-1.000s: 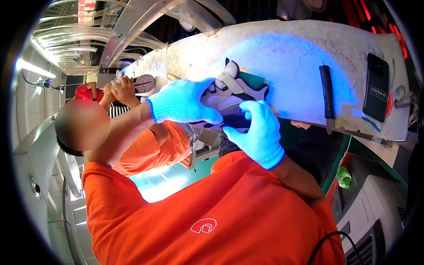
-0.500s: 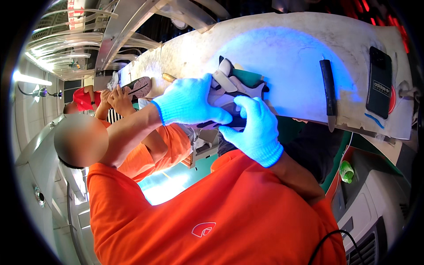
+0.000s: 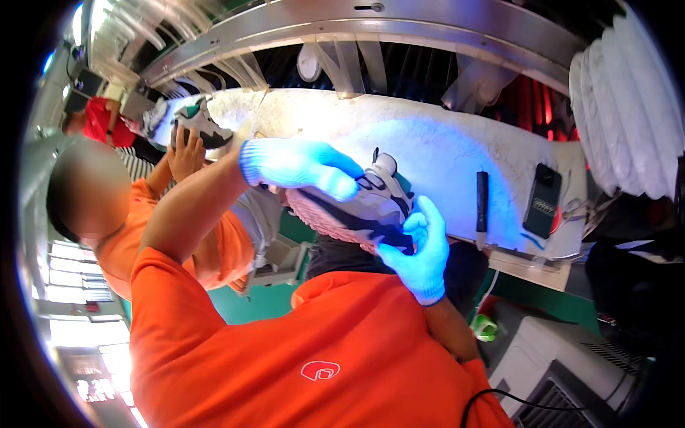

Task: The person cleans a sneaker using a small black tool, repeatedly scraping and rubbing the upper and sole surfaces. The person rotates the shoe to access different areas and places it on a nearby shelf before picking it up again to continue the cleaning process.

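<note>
Between my gloved hands is a grey, white and black sneaker [image 3: 382, 207] with a pink sole and a green lining. Its side and sole edge face me. My left hand [image 3: 303, 167] lies over the front of the upper, closed on it, thumb along the side near the laces; its fingertips are hidden. At the heel end, my right hand [image 3: 424, 253] is curled round the shoe, thumb low by the sole and fingers at the back. Both gloves are white knit and look blue under the lamp light.
A pale worktable [image 3: 446, 153] runs across. On its right lie a black-handled blade [image 3: 482, 207] and a dark phone [image 3: 542, 200]. Behind is a metal machine frame [image 3: 399, 25] with clear strips. A co-worker in orange [image 3: 221, 242] at left handles another sneaker [image 3: 203, 123].
The view has swung, showing more of the machine behind. The sneaker has turned so its side and pink sole edge show, and my right hand has shifted onto its heel.
</note>
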`<state>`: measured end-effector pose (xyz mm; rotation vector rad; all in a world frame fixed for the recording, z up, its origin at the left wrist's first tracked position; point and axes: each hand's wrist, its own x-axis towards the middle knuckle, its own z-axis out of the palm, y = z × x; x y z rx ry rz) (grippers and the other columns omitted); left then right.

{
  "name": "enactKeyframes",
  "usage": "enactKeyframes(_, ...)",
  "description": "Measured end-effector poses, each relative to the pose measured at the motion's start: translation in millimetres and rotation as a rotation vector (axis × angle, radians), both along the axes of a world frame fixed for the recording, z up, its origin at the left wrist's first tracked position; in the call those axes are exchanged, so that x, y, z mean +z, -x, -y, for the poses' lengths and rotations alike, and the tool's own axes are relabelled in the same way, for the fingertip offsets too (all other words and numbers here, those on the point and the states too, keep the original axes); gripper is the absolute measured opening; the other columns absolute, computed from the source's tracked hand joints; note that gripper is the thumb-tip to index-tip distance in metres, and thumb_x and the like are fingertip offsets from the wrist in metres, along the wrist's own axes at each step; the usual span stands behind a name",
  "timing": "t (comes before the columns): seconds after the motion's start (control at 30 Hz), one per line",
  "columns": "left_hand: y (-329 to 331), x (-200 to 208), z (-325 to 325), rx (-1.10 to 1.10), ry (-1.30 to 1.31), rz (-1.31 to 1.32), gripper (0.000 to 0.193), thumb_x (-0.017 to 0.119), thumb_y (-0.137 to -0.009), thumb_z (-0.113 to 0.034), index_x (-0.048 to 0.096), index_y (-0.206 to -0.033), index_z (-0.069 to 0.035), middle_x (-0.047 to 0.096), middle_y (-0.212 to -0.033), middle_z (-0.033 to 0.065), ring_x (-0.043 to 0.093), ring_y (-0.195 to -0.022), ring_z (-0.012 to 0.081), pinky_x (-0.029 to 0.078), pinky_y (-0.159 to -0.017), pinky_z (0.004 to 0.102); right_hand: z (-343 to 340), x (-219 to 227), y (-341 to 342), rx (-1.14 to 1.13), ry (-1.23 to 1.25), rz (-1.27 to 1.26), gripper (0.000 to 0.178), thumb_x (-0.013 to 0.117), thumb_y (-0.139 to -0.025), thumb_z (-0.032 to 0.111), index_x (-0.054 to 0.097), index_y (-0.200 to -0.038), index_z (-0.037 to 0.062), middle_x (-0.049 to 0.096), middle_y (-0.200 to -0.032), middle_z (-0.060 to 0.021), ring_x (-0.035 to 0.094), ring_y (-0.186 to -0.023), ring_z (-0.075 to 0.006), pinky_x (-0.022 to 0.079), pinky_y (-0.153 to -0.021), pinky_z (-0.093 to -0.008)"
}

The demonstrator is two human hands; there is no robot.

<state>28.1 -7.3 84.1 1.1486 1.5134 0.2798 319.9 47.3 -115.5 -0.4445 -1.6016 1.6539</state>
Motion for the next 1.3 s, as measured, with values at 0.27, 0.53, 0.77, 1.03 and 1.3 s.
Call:
enactKeyframes(0.27,-112,-85,73,0.834,-0.629,0.731,0.099,0.101,-0.083,-0.015,0.047,-0.165,0.001,0.059,-0.16,0.012,0.057,-0.147,0.0239,0.042,-0.129,0.0419,4,-17,-21,-0.196,0.592,0.003,0.083,0.078,-0.088,-0.003,0.048,-0.165,0.0019,0.061,-0.122,-0.0002,0.063,-0.109,-0.0146,0.058,-0.099,-0.0332)
enactKeyframes(0.53,-189,-144,61,1.008,-0.44,0.822,0.071,0.09,-0.09,-0.001,0.055,-0.152,0.005,0.073,-0.136,0.0129,0.075,-0.119,0.0205,0.065,-0.1,0.0378,3,-9,-37,-0.138,0.555,0.084,0.039,0.068,-0.1,0.008,0.063,-0.139,0.0017,0.066,-0.114,-0.0027,0.068,-0.106,-0.0167,0.059,-0.094,-0.0347)
enactKeyframes(0.77,-167,-162,74,0.892,-0.426,0.409,0.055,0.098,-0.084,-0.019,0.075,-0.128,0.006,0.084,-0.113,0.0141,0.078,-0.1,0.015,0.064,-0.093,0.0337,5,91,-43,-0.257,0.038,-0.025,0.116,0.106,-0.075,0.047,0.048,-0.159,-0.0062,0.058,-0.156,-0.0169,0.059,-0.144,-0.0301,0.048,-0.123,-0.048)
enactKeyframes(1.03,-151,-173,90,0.784,-0.519,0.353,0.062,0.103,-0.076,-0.03,0.076,-0.122,0.001,0.081,-0.109,0.0162,0.079,-0.099,0.0181,0.064,-0.088,0.0362,-4,137,-1,0.115,-0.105,0.264,0.076,0.097,-0.088,0.023,0.058,-0.146,-0.007,0.071,-0.144,-0.0258,0.069,-0.136,-0.0345,0.055,-0.117,-0.047)
enactKeyframes(1.3,-121,-124,114,0.812,-1.03,0.247,0.056,0.109,-0.061,-0.022,0.064,-0.092,-0.009,0.064,-0.086,0.0088,0.066,-0.073,0.0263,0.053,-0.065,0.0363,29,132,38,0.123,-0.62,0.259,0.073,0.099,-0.085,0.041,0.071,-0.134,-0.0044,0.078,-0.125,-0.0247,0.078,-0.116,-0.0434,0.06,-0.106,-0.0536)
